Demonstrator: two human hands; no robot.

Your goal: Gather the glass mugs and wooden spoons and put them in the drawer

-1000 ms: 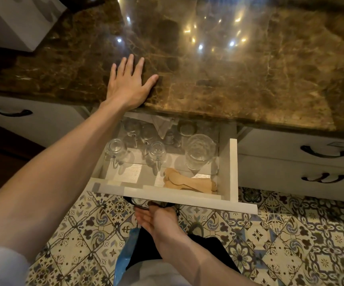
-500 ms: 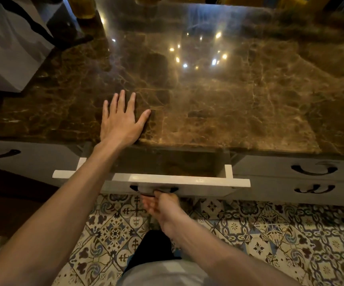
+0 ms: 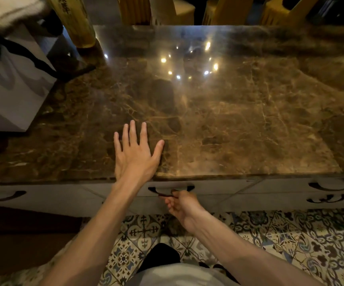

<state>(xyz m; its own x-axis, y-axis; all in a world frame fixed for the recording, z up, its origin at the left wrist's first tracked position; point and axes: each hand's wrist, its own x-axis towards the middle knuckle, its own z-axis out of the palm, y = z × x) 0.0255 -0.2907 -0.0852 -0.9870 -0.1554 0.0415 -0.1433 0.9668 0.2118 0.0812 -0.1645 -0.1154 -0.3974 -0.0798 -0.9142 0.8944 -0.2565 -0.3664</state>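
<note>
The white drawer [image 3: 208, 187] under the brown marble counter [image 3: 239, 124] is pushed in flush with the cabinet front. My right hand [image 3: 182, 205] curls its fingers around the drawer's dark curved handle [image 3: 156, 189]. My left hand [image 3: 136, 153] lies flat on the counter near its front edge, fingers spread, holding nothing. The glass mugs and wooden spoons are hidden inside the drawer.
A white paper bag [image 3: 8, 89] with dark straps stands on the counter at the far left, next to a wooden post [image 3: 74, 21]. Further drawers with dark handles [image 3: 331, 185] flank the middle one. Patterned tiles [image 3: 291, 240] cover the floor.
The drawer, open a second ago with mugs and spoons showing inside, has been pushed fully in by my right hand. My left hand stayed flat on the counter.
</note>
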